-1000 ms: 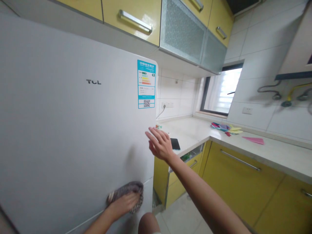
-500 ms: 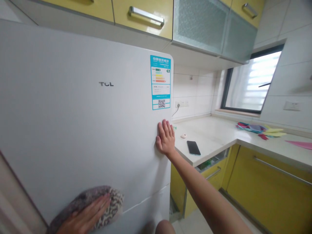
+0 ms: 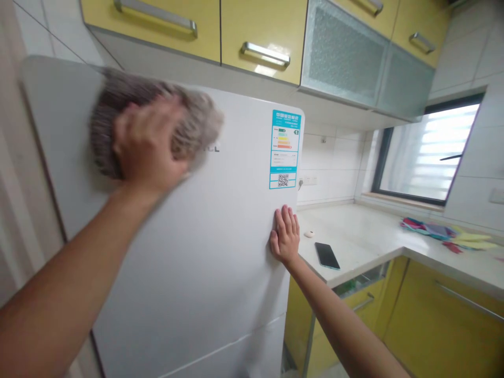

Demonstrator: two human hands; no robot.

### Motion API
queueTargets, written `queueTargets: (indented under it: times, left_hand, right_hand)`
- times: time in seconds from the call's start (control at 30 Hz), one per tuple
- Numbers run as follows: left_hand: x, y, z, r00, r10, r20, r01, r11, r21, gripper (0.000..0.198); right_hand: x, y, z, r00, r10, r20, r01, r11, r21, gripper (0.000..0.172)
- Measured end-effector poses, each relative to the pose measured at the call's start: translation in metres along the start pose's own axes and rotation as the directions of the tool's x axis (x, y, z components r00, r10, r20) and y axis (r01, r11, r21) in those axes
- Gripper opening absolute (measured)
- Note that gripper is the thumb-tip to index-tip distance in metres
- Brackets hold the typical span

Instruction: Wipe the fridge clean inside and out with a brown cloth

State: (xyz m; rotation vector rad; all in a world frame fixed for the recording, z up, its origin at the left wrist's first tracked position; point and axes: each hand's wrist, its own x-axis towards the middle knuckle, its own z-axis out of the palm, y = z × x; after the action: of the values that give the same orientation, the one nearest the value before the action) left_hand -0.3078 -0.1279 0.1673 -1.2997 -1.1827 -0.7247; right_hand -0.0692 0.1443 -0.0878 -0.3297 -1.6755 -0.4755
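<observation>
My left hand (image 3: pixel 151 139) grips a bunched grey-brown patterned cloth (image 3: pixel 108 121) against the upper left of the white refrigerator door (image 3: pixel 189 252). Motion blurs both the hand and the cloth, and the cloth covers part of the TCL logo (image 3: pixel 212 149). Lower down, at the door's right edge, my right hand (image 3: pixel 286 236) lies flat with its fingers stretched upward, holding nothing. Above it, a blue energy label (image 3: pixel 284 149) is stuck to the door.
Right of the refrigerator, a white counter (image 3: pixel 366 231) carries a black phone (image 3: pixel 326 255), a small white item (image 3: pixel 309 234) and several coloured cloths (image 3: pixel 441 231). Yellow cabinets (image 3: pixel 260 39) hang overhead. A window (image 3: pixel 429 152) is at the right.
My left hand has carried the cloth from the lower part of the door to its upper left. My right hand stays flat at the door's edge. The view has shifted slightly left and up.
</observation>
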Motion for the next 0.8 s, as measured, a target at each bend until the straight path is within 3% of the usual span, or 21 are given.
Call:
queueTargets:
  times: [0.03,0.07,0.1,0.17,0.23,0.27,0.33,0.37,0.43,0.47,0.53,0.57,0.6,0.63,0.7,0.73,0.8]
  left_hand:
    - [-0.015,0.024,0.009,0.997,0.045,0.062,-0.044,0.999,-0.018,0.067]
    - [-0.038,0.048,0.018,0.957,0.173,0.233,-0.162,0.985,-0.066,0.064]
    - [-0.067,0.069,0.027,0.903,0.329,0.276,-0.301,0.943,-0.138,0.06]
    - [-0.133,0.1,0.041,0.753,0.622,0.216,-0.558,0.777,-0.292,0.044]
    - [-0.192,0.115,0.046,0.611,0.776,0.158,-0.684,0.618,-0.388,0.025]
    - [-0.212,0.116,0.046,0.55,0.824,0.135,-0.712,0.547,-0.44,0.022]
    - [-0.227,0.11,0.042,0.492,0.862,0.12,-0.728,0.483,-0.487,0.021]
    - [-0.222,0.103,0.038,0.493,0.861,0.124,-0.73,0.487,-0.479,0.023]
    - [-0.19,0.085,0.029,0.555,0.821,0.138,-0.729,0.559,-0.394,0.029]
    - [-0.166,0.077,0.026,0.621,0.769,0.15,-0.704,0.632,-0.323,0.034]
    - [-0.108,0.063,0.022,0.807,0.568,0.16,-0.549,0.822,-0.152,0.045]
    - [-0.079,0.06,0.024,0.906,0.403,0.131,-0.397,0.915,-0.068,0.05]
    - [-0.05,0.059,0.028,0.973,0.219,0.074,-0.219,0.976,-0.006,0.056]
    - [-0.023,0.062,0.034,0.999,0.041,0.001,-0.041,0.999,0.029,0.062]
    - [0.022,0.076,0.052,0.977,-0.181,-0.111,0.185,0.983,0.02,0.071]
    - [0.037,0.088,0.063,0.971,-0.206,-0.119,0.208,0.978,0.004,0.074]
    - [0.052,0.114,0.086,0.997,-0.077,-0.022,0.077,0.997,-0.027,0.075]
  right_hand:
    - [0.0,0.0,0.0,1.0,-0.006,-0.001,0.006,1.0,0.001,0.072]
    - [0.001,0.001,-0.001,1.0,-0.011,0.0,0.011,1.0,0.001,0.072]
    - [0.001,0.001,-0.001,1.0,-0.015,0.001,0.015,1.0,-0.001,0.072]
    - [0.001,0.001,-0.002,1.0,-0.023,0.001,0.023,1.0,-0.008,0.072]
    - [0.001,0.001,-0.002,1.0,-0.028,0.006,0.028,1.0,-0.014,0.073]
    - [0.001,0.001,-0.002,0.999,-0.03,0.01,0.03,0.999,-0.016,0.073]
    - [0.001,0.0,-0.002,0.999,-0.032,0.011,0.032,0.999,-0.016,0.073]
    - [0.001,0.0,-0.001,1.0,-0.028,0.01,0.029,0.999,-0.015,0.073]
    - [0.001,0.0,-0.001,1.0,-0.019,0.003,0.019,1.0,-0.012,0.073]
    - [0.0,0.0,0.0,1.0,-0.015,0.0,0.015,1.0,-0.012,0.073]
    - [0.0,0.0,0.0,1.0,-0.015,-0.005,0.015,1.0,-0.013,0.072]
    - [-0.001,-0.001,0.001,1.0,-0.019,-0.007,0.019,1.0,-0.014,0.072]
    - [-0.001,-0.001,0.001,1.0,-0.023,-0.009,0.023,1.0,-0.014,0.071]
    - [-0.001,-0.003,0.001,1.0,-0.023,-0.01,0.023,1.0,-0.013,0.071]
    - [-0.002,-0.006,0.002,1.0,-0.008,-0.019,0.008,1.0,-0.008,0.069]
    - [-0.003,-0.009,0.002,1.0,0.007,-0.025,-0.007,1.0,-0.004,0.069]
    - [-0.007,-0.013,-0.001,0.998,0.04,-0.045,-0.039,0.999,0.023,0.065]
